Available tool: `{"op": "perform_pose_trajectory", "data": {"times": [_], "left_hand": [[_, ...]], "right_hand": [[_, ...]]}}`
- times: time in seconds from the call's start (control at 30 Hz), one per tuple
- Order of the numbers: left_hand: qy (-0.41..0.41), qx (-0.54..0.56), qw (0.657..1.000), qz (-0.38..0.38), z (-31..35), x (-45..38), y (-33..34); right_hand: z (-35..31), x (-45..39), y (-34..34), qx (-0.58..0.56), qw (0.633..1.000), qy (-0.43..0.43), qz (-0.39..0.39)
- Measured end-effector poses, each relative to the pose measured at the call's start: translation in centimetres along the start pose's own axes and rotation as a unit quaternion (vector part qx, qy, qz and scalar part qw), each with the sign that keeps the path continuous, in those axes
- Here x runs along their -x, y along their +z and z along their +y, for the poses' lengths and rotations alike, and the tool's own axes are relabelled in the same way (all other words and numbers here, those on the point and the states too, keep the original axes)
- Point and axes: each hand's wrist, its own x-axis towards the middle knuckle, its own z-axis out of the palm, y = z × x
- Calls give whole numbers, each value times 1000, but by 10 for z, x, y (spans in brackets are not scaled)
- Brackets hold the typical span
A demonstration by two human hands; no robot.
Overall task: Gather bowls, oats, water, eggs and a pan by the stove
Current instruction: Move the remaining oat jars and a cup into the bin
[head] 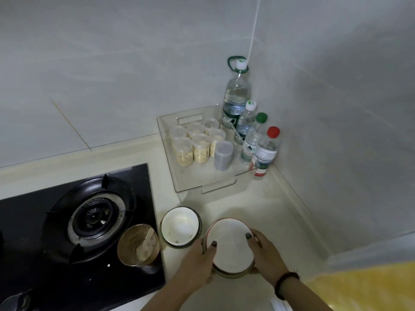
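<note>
A white bowl with a reddish rim sits at the counter's front. My left hand grips its left rim, thumb inside. My right hand grips its right rim, thumb over the edge. A second white bowl stands just to its left, touching it or nearly so. Beside the stove a brown glass bowl holds a spoon. At the back, a clear tray carries several jars of oats. Water bottles stand in the corner.
A grey-lidded jar stands in the tray's right part. Small bottles with white, green and red caps crowd the corner by the wall. A yellow surface lies at the lower right. Tiled walls close the back and right.
</note>
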Motion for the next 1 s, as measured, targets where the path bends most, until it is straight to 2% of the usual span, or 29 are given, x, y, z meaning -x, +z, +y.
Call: {"op": "perform_pose_trajectory", "data": {"times": [0.1,0.27,0.4,0.57,0.67,0.8,1.0], "left_hand": [[18,14,999,31,1,-5,7],[24,13,1000,11,24,-17,29],[32,7,999,16,58,-37,51],[21,6,1000,3,98,-68,65],[23,0,1000,-1,109,-82,70],[35,16,999,9,118,-93,77],[42,54,997,26,122,-97,92]], "right_hand": [[1,-1,-4,23,999,-25,19],[1,-16,-34,35,998,-22,44],[-8,-39,-64,-32,997,10,76],[-17,-67,-87,-162,978,97,83],[-23,-81,-91,-198,970,102,101],[-24,-99,-95,-177,970,88,139],[-22,-107,-97,-261,941,114,181]]}}
